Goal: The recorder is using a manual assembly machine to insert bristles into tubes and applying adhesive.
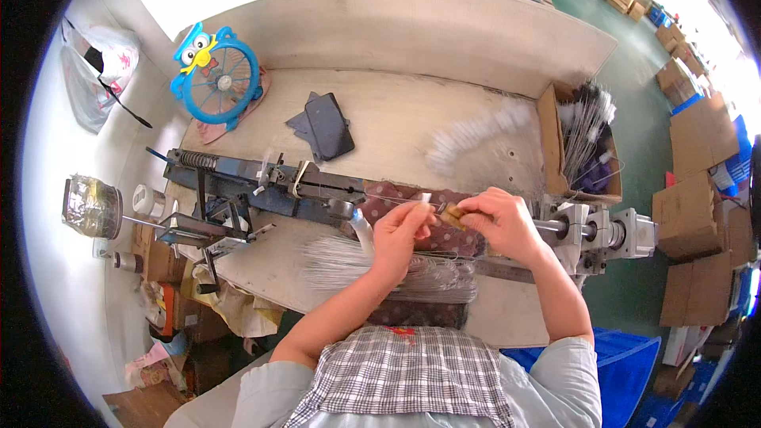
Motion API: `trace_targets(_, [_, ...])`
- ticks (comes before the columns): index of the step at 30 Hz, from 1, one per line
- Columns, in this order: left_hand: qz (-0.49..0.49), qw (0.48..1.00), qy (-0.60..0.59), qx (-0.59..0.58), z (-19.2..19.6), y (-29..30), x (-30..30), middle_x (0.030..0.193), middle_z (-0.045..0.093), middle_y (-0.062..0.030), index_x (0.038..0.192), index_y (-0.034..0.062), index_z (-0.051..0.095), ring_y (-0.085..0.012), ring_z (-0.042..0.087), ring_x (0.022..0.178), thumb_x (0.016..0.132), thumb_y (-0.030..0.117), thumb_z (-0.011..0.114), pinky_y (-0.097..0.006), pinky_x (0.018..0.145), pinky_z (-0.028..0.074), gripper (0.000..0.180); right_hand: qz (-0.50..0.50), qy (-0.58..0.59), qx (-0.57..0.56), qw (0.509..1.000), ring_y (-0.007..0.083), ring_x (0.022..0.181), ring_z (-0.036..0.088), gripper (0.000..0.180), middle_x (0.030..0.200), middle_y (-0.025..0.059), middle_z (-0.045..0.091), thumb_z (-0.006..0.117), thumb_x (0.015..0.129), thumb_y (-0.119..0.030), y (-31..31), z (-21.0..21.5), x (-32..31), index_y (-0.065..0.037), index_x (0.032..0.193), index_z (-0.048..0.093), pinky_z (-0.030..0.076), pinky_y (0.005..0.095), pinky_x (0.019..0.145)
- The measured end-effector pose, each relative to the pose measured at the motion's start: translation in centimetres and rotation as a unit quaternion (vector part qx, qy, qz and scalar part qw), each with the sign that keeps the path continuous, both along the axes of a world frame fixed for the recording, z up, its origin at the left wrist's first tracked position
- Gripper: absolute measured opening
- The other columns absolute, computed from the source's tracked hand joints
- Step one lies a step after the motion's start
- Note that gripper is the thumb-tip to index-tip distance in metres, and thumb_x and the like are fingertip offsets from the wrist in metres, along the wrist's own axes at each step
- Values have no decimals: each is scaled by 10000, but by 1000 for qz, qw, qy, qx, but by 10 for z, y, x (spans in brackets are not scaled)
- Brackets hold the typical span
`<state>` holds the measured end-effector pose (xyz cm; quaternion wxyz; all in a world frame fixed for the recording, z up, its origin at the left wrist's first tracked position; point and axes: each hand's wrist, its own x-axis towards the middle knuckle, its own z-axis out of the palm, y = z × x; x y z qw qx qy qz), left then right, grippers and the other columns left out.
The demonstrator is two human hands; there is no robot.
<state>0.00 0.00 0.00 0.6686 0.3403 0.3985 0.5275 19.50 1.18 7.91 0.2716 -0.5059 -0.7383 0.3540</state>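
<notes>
My left hand [400, 231] pinches a thin wire [396, 199] with a small white tuft at its fingertips, just above a spotted dark cloth [412, 194]. My right hand [499, 222] grips a small tan block [453, 214] beside the left fingers, close to the metal spindle [590, 230] at the right. The wire runs left to the blue metal machine [261, 186]. A bundle of thin silver wires [380, 265] lies under my left forearm.
A cardboard box [555, 143] holds finished wire brushes; a white fluffy brush [476, 133] lies beside it. A dark phone [327, 127] and a blue owl-shaped fan [216, 75] sit at the back. A plastic jar [93, 206] stands left, cardboard boxes [701, 222] right.
</notes>
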Motion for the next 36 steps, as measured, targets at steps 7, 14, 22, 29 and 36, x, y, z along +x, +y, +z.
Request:
trace_targets(7, [160, 984, -20, -80, 22, -8, -24, 774, 644, -28, 927, 65, 635, -78, 525, 598, 909, 225, 601, -219, 563, 415, 165, 2, -94, 306, 947, 253, 746, 569, 122, 740, 54, 604, 663, 762, -181, 24, -4, -58, -82, 832, 655, 465, 384, 676])
trace_targets(14, [99, 990, -62, -80, 16, -4, -35, 751, 638, -47, 927, 36, 629, -68, 528, 586, 920, 235, 584, -197, 552, 431, 205, 38, -75, 192, 978, 279, 842, 601, 155, 812, 84, 648, 588, 803, -197, 40, -14, -85, -77, 856, 670, 489, 381, 733])
trace_targets(22, [31, 994, -8, -100, 24, -3, -41, 793, 645, -59, 985, 25, 599, -121, 591, 670, 959, 378, 476, -242, 644, 463, 374, 9, -43, 10, 999, 292, 785, 624, 168, 822, 123, 661, 630, 808, -179, 39, -4, -88, -42, 889, 684, 490, 366, 718])
trace_targets(29, [84, 974, -195, -73, 24, -6, -32, 1006, 605, -34, 1063, 61, 542, -155, 567, 969, 989, 386, 361, -332, 862, 424, 379, -45, -110, 287, 950, 243, 849, 590, 276, 849, 54, 643, 723, 682, -194, 13, -13, -114, -60, 918, 674, 475, 368, 727])
trace_targets(36, [126, 966, -196, -115, 27, -5, -25, 996, 607, -65, 1050, 36, 547, -165, 591, 945, 966, 254, 440, -333, 858, 457, 257, -63, -76, 344, 934, 220, 883, 581, 273, 885, 17, 640, 734, 664, -171, 15, -23, -101, -110, 926, 687, 458, 345, 734])
